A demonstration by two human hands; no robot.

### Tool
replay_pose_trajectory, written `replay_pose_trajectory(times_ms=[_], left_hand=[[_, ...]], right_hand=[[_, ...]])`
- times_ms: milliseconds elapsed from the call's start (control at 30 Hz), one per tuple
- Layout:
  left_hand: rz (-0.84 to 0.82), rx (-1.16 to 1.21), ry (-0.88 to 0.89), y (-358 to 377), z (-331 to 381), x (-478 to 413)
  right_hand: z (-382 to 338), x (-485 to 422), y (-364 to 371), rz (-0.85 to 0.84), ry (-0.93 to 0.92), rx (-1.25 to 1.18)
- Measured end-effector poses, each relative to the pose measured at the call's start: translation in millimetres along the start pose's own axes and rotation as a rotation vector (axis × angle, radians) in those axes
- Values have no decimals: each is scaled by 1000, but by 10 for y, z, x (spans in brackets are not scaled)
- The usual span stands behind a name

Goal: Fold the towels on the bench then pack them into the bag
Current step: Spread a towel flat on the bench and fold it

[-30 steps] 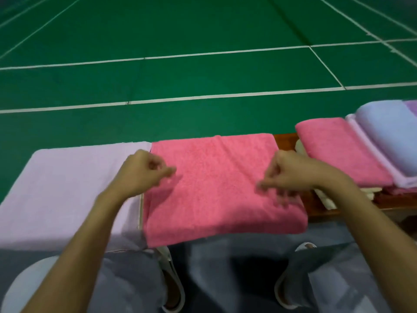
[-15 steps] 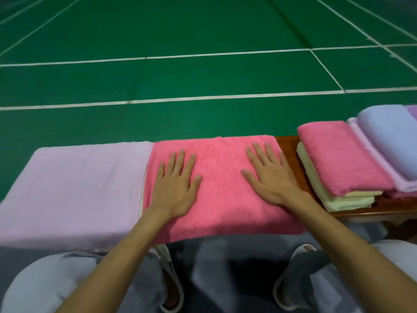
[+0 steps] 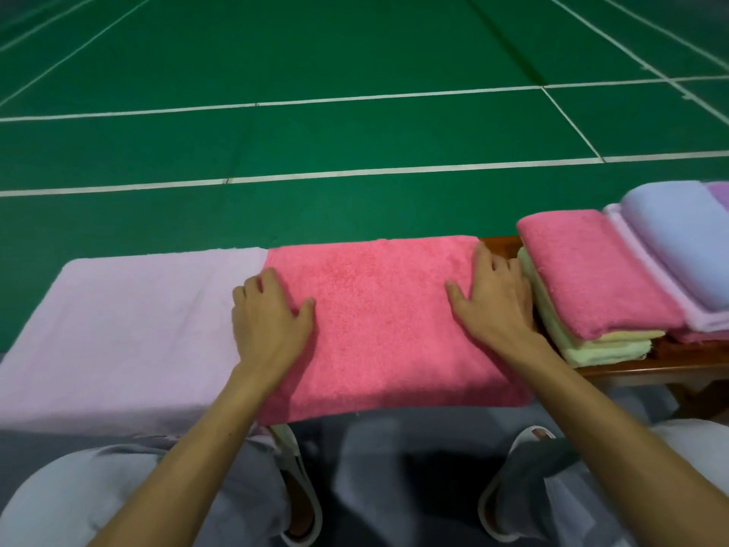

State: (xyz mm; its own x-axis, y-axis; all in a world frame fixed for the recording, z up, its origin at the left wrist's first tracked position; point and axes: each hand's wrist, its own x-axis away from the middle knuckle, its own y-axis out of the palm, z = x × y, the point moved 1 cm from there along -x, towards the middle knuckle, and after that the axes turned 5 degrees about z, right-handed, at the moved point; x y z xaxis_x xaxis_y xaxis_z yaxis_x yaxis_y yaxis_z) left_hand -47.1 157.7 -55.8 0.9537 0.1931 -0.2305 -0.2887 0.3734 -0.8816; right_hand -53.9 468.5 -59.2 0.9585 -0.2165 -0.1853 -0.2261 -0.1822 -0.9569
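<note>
Pink towel [image 3: 378,329] under left hand [image 3: 272,321] and right hand [image 3: 493,305], palms pressed flat.

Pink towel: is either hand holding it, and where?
Right hand lies flat on the pink towel near its right edge, no grip. Left hand is at the left edge, fingertips hidden: cannot tell.

My bare forearms reach forward across the near edge of the bench [image 3: 631,369], well apart. My left hand [image 3: 272,313] lies palm down on the pink towel [image 3: 378,309], with the thumb spread to the right and the fingers bent at the knuckles, their tips out of sight. My right hand [image 3: 493,298] rests flat on the same towel, fingers straight and close together, thumb spread to the left.
</note>
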Motion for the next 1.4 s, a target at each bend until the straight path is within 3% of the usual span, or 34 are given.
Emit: replay_pose_trajectory(times_ms=[67, 133, 233, 467, 600, 700, 800, 900, 1000, 1233, 1400], left_hand=[[-31, 1, -90, -65, 42, -44], [-90, 59, -181, -92, 42, -112], [-159, 119, -219, -71, 31, -182], [-86, 307, -284, -98, 5, -229], [-149, 593, -436, -172, -21, -263], [-254, 859, -444, -299, -33, -316], [-398, 937, -346, -462, -101, -414], [-454, 897, -277, -596, -197, -485], [-442, 812, -205, -716, -244, -503], [-258, 695, -85, -1035, -246, -538], [15, 424, 63, -1054, -84, -528]], right_hand=[[-63, -14, -99, 22, 119, -83], [-92, -60, -158, -89, 202, -93], [-71, -109, -173, -147, 188, -143], [35, -150, -242, -104, 238, -505], [117, -167, -195, -89, 390, -836], [165, -174, -210, -98, 324, -1068], [188, -157, -343, -212, 199, -1216], [152, -102, -468, -340, 16, -1227], [112, -106, -607, -349, -62, -1204], [270, -226, -1046, -256, -37, -1094], [293, -277, -1137, -146, -74, -750]])
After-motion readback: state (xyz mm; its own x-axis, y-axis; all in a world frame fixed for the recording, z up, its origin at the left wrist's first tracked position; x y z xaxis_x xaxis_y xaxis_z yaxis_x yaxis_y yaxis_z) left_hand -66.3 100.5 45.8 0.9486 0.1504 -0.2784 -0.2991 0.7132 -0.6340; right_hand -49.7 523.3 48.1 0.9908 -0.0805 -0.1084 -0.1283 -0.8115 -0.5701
